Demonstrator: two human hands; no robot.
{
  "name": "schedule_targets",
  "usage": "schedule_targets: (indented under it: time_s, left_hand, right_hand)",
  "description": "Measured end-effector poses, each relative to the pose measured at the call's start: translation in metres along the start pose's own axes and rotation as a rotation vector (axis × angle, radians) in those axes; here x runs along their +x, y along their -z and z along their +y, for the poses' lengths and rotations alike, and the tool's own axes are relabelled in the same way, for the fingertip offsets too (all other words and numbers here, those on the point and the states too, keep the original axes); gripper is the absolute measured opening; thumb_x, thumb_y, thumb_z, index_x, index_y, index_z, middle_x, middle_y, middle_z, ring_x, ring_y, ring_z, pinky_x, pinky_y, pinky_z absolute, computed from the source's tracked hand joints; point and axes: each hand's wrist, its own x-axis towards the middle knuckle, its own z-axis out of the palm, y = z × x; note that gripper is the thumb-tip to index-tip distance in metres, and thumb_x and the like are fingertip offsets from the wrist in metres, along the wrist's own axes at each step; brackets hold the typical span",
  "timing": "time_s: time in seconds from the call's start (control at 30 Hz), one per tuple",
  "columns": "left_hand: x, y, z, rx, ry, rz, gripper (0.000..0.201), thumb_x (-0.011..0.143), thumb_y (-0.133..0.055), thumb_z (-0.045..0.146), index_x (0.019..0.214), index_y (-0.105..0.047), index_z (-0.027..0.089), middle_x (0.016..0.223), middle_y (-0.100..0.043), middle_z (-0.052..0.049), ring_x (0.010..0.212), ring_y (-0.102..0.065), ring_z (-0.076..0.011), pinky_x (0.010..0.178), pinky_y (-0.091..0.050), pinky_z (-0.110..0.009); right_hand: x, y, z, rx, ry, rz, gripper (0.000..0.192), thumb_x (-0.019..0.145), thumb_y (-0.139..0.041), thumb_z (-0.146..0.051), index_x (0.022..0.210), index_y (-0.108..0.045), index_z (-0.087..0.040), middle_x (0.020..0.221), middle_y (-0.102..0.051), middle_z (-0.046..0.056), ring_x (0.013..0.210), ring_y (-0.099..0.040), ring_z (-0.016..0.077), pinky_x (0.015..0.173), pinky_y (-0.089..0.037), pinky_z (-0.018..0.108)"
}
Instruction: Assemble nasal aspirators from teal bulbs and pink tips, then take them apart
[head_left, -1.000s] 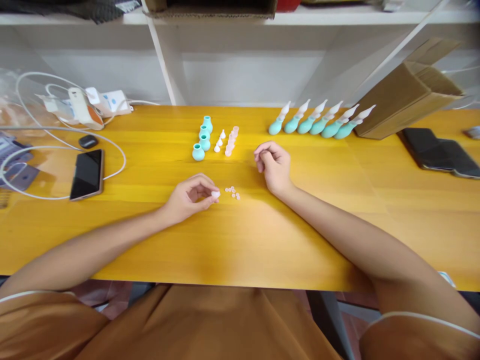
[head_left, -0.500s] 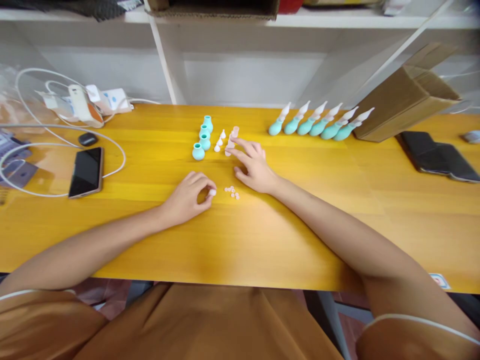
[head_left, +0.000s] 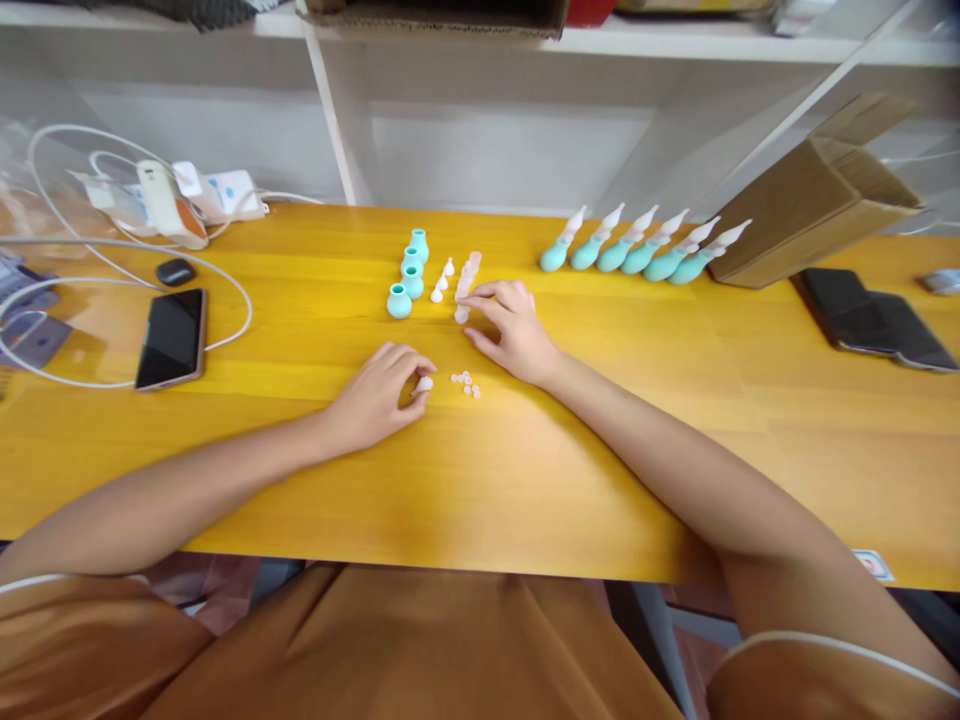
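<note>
My left hand [head_left: 382, 392] is closed in a pinch around a small white nozzle tip [head_left: 424, 384], low over the table. My right hand [head_left: 514, 330] reaches to the row of translucent pinkish connector pieces [head_left: 466, 275]. Its thumb and fingertips are apart around the nearest piece; whether they touch it I cannot tell. Left of these stand a few white nozzle tips [head_left: 442, 283] and a row of turquoise rubber bulbs [head_left: 400, 301] with open necks. Several tiny clear rings [head_left: 466, 380] lie between my hands.
Several assembled turquoise bulbs with white nozzles [head_left: 634, 250] line the back right, beside a cardboard box [head_left: 802, 205] and a black wallet-like item [head_left: 874, 315]. A phone [head_left: 172, 340], a small black case [head_left: 175, 271], white cables and a power strip [head_left: 161, 200] occupy the left.
My right hand has drawn slightly nearer, its fingers bringing thumb and tips closer around the nearest connector piece. My left hand keeps the nozzle tip, which shows more now.
</note>
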Motion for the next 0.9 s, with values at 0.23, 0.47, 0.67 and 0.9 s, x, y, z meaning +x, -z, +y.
schedule_targets:
  time_s: [0.23,0.47,0.67,0.9]
  left_hand:
    - [-0.001,0.001,0.001,0.018,0.000,-0.003,0.019,0.099,-0.063,0.019,0.118,-0.063,0.021,0.116,-0.071,-0.009,0.109,-0.064,-0.0275,0.103,-0.053,-0.045]
    - [-0.002,0.000,0.002,-0.007,0.006,0.048,0.022,0.101,-0.066,0.022,0.122,-0.061,0.021,0.120,-0.071,-0.009,0.113,-0.067,-0.0267,0.100,-0.058,-0.043]
    - [-0.005,0.003,0.002,-0.162,-0.031,0.203,0.042,0.101,-0.079,0.030,0.137,-0.059,0.024,0.120,-0.073,-0.007,0.105,-0.071,-0.0216,0.092,-0.059,-0.036]
    - [-0.005,0.010,0.008,-0.248,-0.192,0.230,0.018,0.103,-0.077,0.028,0.115,-0.066,0.023,0.101,-0.074,-0.002,0.088,-0.070,-0.0151,0.081,-0.057,-0.029]
  right_hand:
    - [0.000,0.002,-0.002,0.115,0.043,0.019,0.024,0.105,-0.070,-0.032,0.127,-0.069,-0.023,0.128,-0.070,0.013,0.110,-0.069,0.0278,0.100,-0.052,0.048]
    - [-0.002,-0.006,-0.012,0.664,-0.211,0.100,0.035,0.098,-0.082,-0.048,0.116,-0.064,-0.024,0.096,-0.073,0.002,0.074,-0.068,0.0161,0.071,-0.056,0.031]
    - [-0.009,-0.002,-0.061,1.018,-0.316,-0.067,0.044,0.088,-0.091,-0.055,0.105,-0.069,-0.022,0.096,-0.075,0.003,0.073,-0.066,0.0133,0.066,-0.053,0.027]
    - [-0.010,0.010,-0.081,0.901,-0.191,-0.134,0.042,0.092,-0.087,-0.059,0.099,-0.077,-0.019,0.098,-0.073,0.004,0.074,-0.060,0.0127,0.063,-0.042,0.026]
